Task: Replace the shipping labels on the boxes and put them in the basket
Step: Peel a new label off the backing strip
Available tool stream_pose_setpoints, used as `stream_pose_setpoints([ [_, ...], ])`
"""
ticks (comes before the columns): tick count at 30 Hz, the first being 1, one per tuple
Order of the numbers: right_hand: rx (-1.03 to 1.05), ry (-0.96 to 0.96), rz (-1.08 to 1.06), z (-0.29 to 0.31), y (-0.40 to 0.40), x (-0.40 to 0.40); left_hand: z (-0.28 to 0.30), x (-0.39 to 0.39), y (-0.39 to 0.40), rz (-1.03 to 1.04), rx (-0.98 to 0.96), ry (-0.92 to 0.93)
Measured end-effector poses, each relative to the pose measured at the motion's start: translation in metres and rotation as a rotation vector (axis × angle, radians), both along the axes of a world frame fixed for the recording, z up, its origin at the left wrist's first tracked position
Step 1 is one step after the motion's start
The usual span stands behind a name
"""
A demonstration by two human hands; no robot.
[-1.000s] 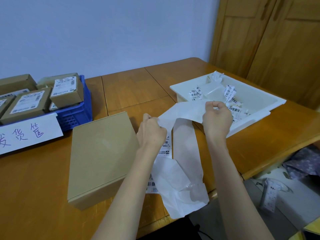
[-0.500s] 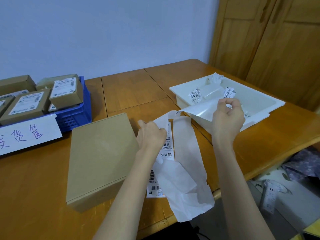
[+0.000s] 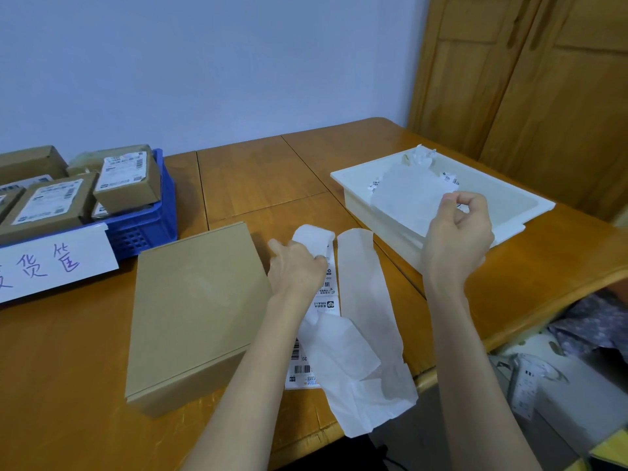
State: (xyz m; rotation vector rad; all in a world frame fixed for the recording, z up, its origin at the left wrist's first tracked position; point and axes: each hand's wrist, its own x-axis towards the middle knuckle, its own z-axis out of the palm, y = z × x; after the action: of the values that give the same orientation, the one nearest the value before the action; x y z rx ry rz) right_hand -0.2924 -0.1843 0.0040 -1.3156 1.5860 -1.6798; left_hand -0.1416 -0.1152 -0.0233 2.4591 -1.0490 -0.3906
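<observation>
A plain brown cardboard box (image 3: pixel 193 311) lies flat on the wooden table with no label on its top. Just right of it my left hand (image 3: pixel 297 266) grips the curled upper end of a shipping label (image 3: pixel 314 237), whose printed strip runs toward the table's front edge. My right hand (image 3: pixel 457 239) pinches a sheet of white backing paper (image 3: pixel 404 198) over the white tray (image 3: pixel 503 198). Long strips of backing paper (image 3: pixel 363 317) lie between my arms. The blue basket (image 3: pixel 146 229) at the left holds several labelled boxes (image 3: pixel 127 181).
The white tray holds crumpled old labels (image 3: pixel 421 156). A white sign with handwritten characters (image 3: pixel 51 266) leans on the basket front. A wooden wardrobe (image 3: pixel 526 79) stands at the right. Below the table edge at the right lie a white box and cloth (image 3: pixel 591 328).
My right hand pulled the backing sheet off the label and carried it right, over the white tray. My left hand kept its grip on the label's end, which has curled over.
</observation>
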Motion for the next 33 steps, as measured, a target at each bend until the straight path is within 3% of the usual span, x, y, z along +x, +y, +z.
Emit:
stream_pose_setpoints([
  [5,-0.052,-0.014,0.065,0.000,0.006,0.005,-0.005,-0.003,-0.001,-0.014,-0.131,-0.028],
  [9,-0.123,-0.090,0.175,-0.003,0.013,0.013,0.001,-0.008,-0.001,-0.003,-0.699,-0.437],
  [10,-0.133,-0.075,0.204,-0.003,0.015,0.015,0.008,-0.012,0.000,-0.022,-0.801,-0.405],
  [11,-0.142,-0.035,0.230,-0.003,0.017,0.016,0.019,-0.017,0.000,-0.051,-0.854,-0.231],
  [14,-0.184,0.101,0.321,-0.004,0.025,0.022,0.052,-0.032,0.001,-0.053,-0.783,0.649],
  [16,-0.219,0.168,0.386,-0.007,0.029,0.026,0.061,-0.035,0.000,-0.030,-0.714,0.879],
  [22,-0.210,0.198,0.587,-0.021,0.028,0.028,0.047,-0.028,-0.002,0.116,-0.752,0.915],
  [25,-0.109,0.238,0.702,-0.020,0.028,0.025,0.041,-0.021,-0.001,0.201,-0.772,0.898],
  [30,0.271,-0.207,0.731,-0.005,0.018,0.019,0.041,-0.014,0.001,0.215,-0.762,0.905],
  [33,0.318,-0.146,0.711,0.005,0.011,0.019,0.042,-0.014,0.003,0.213,-0.757,0.906],
])
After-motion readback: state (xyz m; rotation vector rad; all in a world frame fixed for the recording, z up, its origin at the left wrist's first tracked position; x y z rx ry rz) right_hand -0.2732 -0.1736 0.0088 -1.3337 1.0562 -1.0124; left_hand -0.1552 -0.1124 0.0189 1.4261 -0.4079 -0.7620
